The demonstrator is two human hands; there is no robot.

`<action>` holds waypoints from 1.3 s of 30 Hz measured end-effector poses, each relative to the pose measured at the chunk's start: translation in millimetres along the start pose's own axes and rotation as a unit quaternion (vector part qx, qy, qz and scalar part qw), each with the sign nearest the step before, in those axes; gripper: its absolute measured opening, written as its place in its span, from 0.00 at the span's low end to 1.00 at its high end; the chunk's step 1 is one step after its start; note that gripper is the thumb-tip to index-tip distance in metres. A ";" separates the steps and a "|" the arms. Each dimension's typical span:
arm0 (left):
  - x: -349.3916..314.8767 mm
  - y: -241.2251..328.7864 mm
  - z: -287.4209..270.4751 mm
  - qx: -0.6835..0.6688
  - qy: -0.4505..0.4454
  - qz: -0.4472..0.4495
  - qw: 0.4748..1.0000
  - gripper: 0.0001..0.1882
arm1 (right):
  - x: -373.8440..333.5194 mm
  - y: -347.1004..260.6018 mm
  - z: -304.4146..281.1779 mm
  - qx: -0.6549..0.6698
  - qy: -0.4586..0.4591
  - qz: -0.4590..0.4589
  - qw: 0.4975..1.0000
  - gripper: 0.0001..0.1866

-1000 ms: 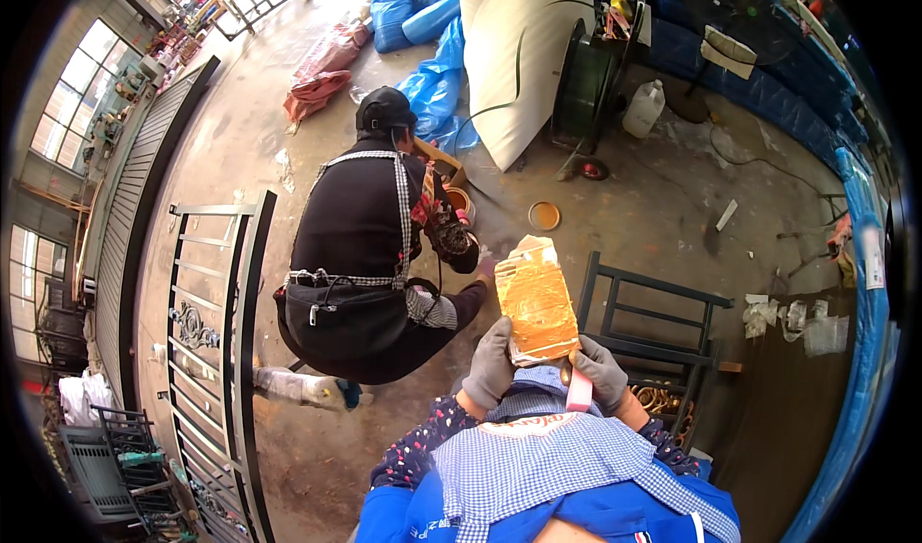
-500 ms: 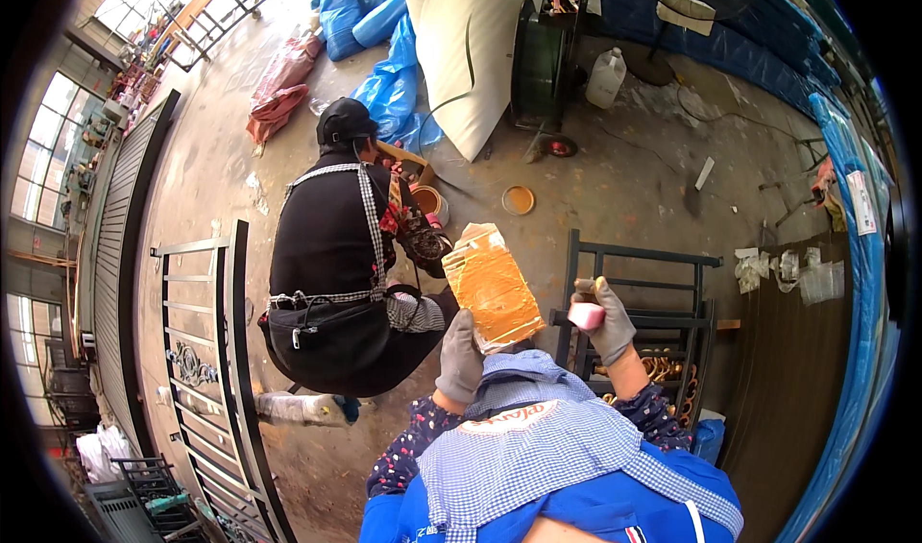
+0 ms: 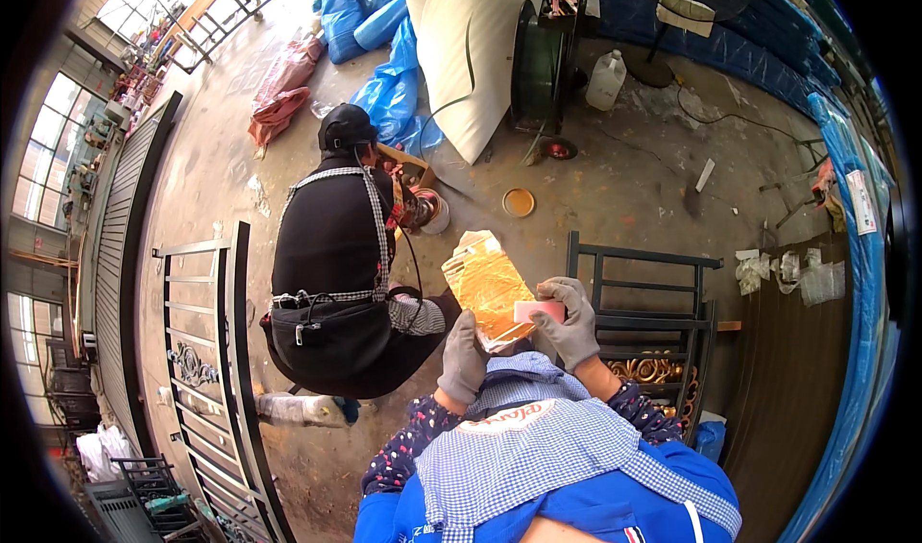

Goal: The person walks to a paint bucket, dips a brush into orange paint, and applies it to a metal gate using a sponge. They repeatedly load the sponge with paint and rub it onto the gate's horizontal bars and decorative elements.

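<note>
My gloved left hand (image 3: 463,362) grips the lower left edge of a flat piece of cardboard (image 3: 487,284) smeared with gold-orange paint. The board is tilted up in front of my chest, its far end bare and ragged. Between the fingers of my gloved right hand (image 3: 569,324) is a small pink sponge block (image 3: 540,311). The sponge's left end lies over the right edge of the painted face; whether it presses on the paint I cannot tell. Below my right wrist, a dark metal railing (image 3: 643,289) with gold scroll ornaments (image 3: 645,370) is partly covered by my arm.
A co-worker in black (image 3: 331,245) crouches at left, one hand at a paint bucket (image 3: 437,213). A round lid with orange paint (image 3: 519,202) lies on the floor ahead. Another railing (image 3: 235,351) stands at far left. Beyond are a cable reel (image 3: 538,72) and a white jug (image 3: 606,80).
My right hand has come left and turned, bringing the sponge from beside the cardboard to its right edge. The co-worker's arm has drawn back to the bucket. The cardboard has dipped slightly toward me.
</note>
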State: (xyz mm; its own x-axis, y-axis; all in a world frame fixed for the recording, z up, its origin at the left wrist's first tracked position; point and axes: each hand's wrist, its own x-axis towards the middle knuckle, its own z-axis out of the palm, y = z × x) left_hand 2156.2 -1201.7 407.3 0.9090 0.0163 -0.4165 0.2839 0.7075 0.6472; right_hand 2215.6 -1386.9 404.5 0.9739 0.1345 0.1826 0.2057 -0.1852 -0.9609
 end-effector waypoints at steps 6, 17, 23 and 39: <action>3.3 -4.8 -1.4 -0.085 -0.026 0.006 0.996 0.28 | -9.2 -6.4 -2.6 -0.092 -0.016 -0.078 0.993 0.26; 9.4 -10.5 -6.6 -0.041 -0.002 0.027 0.999 0.29 | -11.1 -14.9 -15.9 -0.164 -0.073 -0.106 0.978 0.28; 11.4 -5.7 -4.6 -0.016 0.011 0.048 0.999 0.28 | -9.9 -11.4 -17.4 0.030 -0.046 0.037 0.998 0.24; 18.5 4.6 -21.8 0.015 -0.022 0.017 0.999 0.27 | -6.4 1.8 -30.7 0.592 0.050 0.409 0.693 0.18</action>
State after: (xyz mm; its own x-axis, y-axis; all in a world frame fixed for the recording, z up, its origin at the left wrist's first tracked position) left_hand 2167.7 -1182.7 388.6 0.9309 0.0081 -0.3651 0.2606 0.6857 0.6797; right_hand 2212.7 -1418.0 408.0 0.7332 0.3759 -0.5667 -0.5830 0.7765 -0.2391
